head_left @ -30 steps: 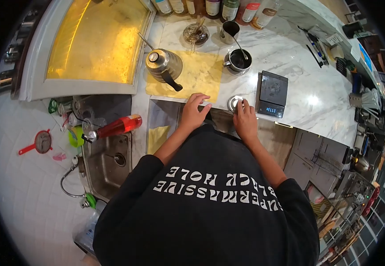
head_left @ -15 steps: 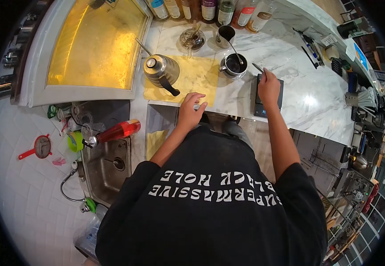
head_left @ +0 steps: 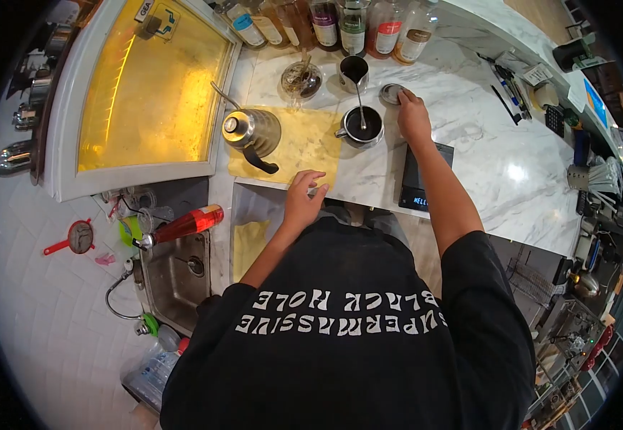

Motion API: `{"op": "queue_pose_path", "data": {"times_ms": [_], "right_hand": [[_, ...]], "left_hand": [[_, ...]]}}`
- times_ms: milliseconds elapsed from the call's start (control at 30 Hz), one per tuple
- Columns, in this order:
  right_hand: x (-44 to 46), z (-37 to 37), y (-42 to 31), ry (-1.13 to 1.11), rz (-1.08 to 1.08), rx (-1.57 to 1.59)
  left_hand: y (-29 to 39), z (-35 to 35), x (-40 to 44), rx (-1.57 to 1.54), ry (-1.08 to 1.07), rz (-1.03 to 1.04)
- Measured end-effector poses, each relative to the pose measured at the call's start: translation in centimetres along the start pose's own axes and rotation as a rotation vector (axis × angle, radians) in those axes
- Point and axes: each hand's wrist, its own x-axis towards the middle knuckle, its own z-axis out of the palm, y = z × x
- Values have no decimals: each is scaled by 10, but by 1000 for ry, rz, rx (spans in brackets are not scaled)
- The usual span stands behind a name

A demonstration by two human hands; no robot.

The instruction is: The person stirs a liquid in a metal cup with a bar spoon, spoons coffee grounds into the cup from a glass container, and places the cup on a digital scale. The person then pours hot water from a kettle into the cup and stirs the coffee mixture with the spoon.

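My right hand [head_left: 413, 117] reaches over the marble counter [head_left: 469, 115], its fingers closed on the edge of a small round metal lid [head_left: 390, 93]. Left of it, a dark-filled metal cup [head_left: 363, 126] holds a spoon, and a metal pitcher [head_left: 354, 74] stands just behind. My left hand [head_left: 303, 202] is at the counter's front edge, fingers curved and apart, beside a yellow cloth [head_left: 301, 136]. On that cloth stands a gooseneck kettle [head_left: 251, 132]. Under my right forearm lies a black scale [head_left: 413, 179], partly hidden, its display lit.
A round glass pot [head_left: 301, 79] and a row of bottles [head_left: 353, 29] stand at the back. To the left are a sink [head_left: 175, 272], a red bottle [head_left: 188, 222] and a red strainer [head_left: 80, 236]. Pens [head_left: 506, 82] lie at the right.
My right hand has carried the lid from the front edge, over the scale, to the back beside the pitcher. My left hand stays near the front edge. The view has shifted slightly.
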Motion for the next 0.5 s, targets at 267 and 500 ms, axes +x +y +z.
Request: {"op": "queue_pose_path", "data": {"times_ms": [267,500], "right_hand": [[-1,-4,14,-75,-72,76],[-92,-98,29,133,196,177]], "left_hand": [[19,27,2,-8,-14,-20],[32,66,7,-67,-61,-27]]}}
